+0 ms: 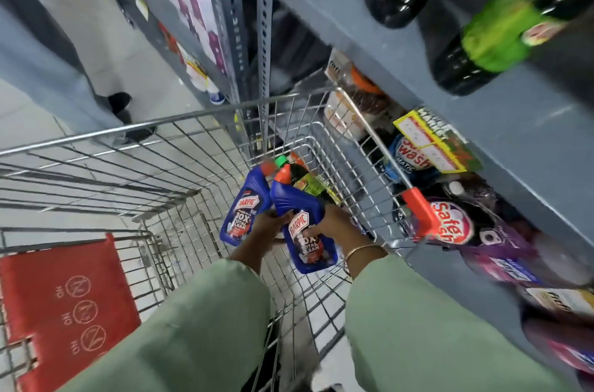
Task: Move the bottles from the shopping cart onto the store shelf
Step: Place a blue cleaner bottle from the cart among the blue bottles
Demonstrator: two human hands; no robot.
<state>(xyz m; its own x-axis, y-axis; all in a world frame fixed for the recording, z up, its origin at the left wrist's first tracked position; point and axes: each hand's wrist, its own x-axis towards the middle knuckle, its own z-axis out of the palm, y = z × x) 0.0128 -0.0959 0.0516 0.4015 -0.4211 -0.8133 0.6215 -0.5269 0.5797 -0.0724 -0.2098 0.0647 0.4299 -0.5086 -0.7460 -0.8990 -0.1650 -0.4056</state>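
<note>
The right hand (332, 226) is clamped over the label of the nearer blue Harpic bottle (305, 231), fingers wrapped across its front, while the left hand (268, 226) closes on the left flank of that same bottle, just beside the 2nd Harpic bottle (246, 213); whether the left fingers also pinch that 2nd bottle I cannot tell. Both bottles lie deep in the shopping cart (180, 173), orange caps pointing far, with a dark green-capped bottle (305, 179) tucked behind them. To lift well, it looks wise to keep the hold low on the body, raise the bottle straight up until it clears the wire rim, then swing right. The cart's right rail with its red corner guard (421, 211) sits close against the grey store shelf (482, 121), so the gap there is tight; the shelf edge overhangs and carries a price tag (430, 142). Open room is up, and left inside the basket
</note>
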